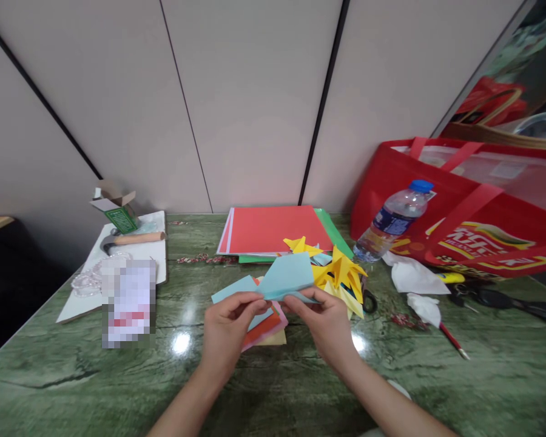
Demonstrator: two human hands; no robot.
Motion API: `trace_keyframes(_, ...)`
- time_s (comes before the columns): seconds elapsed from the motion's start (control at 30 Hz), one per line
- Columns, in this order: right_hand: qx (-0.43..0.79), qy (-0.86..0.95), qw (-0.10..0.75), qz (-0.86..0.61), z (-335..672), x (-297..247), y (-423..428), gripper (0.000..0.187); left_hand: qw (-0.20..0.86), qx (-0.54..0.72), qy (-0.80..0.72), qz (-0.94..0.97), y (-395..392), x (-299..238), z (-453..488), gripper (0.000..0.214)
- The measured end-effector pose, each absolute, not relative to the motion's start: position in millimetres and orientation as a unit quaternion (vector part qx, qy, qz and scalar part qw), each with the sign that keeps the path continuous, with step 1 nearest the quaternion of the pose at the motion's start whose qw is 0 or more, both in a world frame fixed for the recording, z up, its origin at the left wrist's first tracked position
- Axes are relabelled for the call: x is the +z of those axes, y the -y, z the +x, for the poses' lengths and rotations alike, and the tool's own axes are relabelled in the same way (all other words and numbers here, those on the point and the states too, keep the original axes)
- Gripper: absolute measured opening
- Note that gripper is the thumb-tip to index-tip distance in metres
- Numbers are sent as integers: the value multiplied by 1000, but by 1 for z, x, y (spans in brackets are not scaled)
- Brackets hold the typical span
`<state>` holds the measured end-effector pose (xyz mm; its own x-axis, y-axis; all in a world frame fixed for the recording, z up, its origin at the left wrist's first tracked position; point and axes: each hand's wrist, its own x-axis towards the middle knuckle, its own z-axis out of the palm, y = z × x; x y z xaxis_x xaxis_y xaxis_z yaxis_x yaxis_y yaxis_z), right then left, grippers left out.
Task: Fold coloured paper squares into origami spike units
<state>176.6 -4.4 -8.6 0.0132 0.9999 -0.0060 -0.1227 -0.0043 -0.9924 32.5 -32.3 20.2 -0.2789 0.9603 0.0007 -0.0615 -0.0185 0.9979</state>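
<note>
A light blue sheet of folded paper [289, 274] is held up between my two hands above the green marble-look table [186, 388]. My left hand [230, 325] pinches its left lower edge between thumb and fingers. On the other side, my right hand [325, 318] pinches the lower right edge, where a narrow flap shows. Under the hands lie loose coloured sheets [264, 331] in orange, pink, blue and cream, partly hidden. Just beyond my right hand sit several yellow folded paper pieces [343, 273] with pointed tips.
Red, white and green paper [273, 229] is stacked by the wall. At right stand a water bottle [394, 221] and a red bag [464, 200], with a red pen [452, 340] in front. A hammer [134, 240] and small green box [121, 212] rest at left on a white board [159, 261].
</note>
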Motion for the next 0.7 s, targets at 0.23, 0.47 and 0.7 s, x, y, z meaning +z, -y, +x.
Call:
trace_keyframes(0.23,529,471,530,-467,177,-13,3,20,479,579,-543,376,31,17,32,6)
trace_keyframes(0.47,528,469,534,-465,176,-14,4,20,471,583,-553,364,30,18,36,7)
trace_keyframes(0.7,521,475,534,-467,177,-13,3,22,459,582,-544,393,29,14,35,8)
